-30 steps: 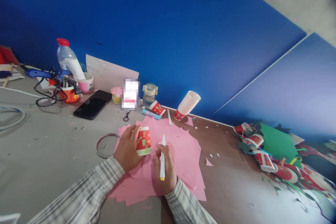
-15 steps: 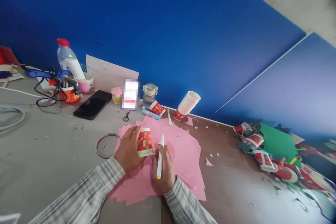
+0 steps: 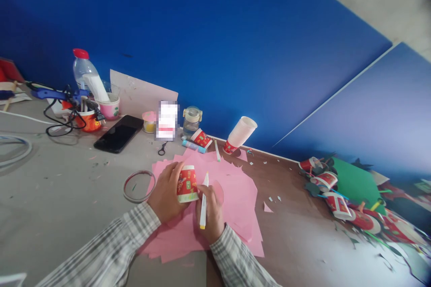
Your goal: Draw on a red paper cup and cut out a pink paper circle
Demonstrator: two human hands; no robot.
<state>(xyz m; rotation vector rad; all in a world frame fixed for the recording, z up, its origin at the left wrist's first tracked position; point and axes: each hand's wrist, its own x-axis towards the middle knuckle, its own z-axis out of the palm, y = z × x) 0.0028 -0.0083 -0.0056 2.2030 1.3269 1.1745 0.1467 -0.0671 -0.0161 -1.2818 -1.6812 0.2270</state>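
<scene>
A red paper cup (image 3: 187, 184) with a pale, green-marked band along its lower edge is held by my left hand (image 3: 167, 190), the fingers wrapped round its left side. Between the fingers of my right hand (image 3: 211, 215) is a white marker pen (image 3: 204, 204) with yellow ends, tilted nearly upright. The right fingertips are close to the cup's lower right edge; whether they touch it I cannot tell. Both hands are above a spread of pink paper (image 3: 237, 197), with a loop of tape or ring (image 3: 129, 197) lying to the left.
Behind are a phone (image 3: 119, 133), small scissors (image 3: 162, 148), a blue glue stick (image 3: 194, 146), a lidded jar (image 3: 192, 121), another marker (image 3: 217, 150) and a tilted cup stack (image 3: 240, 134). Rightward lie several red cups and green paper (image 3: 357, 184). A blue partition (image 3: 208, 40) rises behind.
The cup has turned slightly more upright and shifted a little to the right in my left hand. The marker in my right hand has moved slightly left.
</scene>
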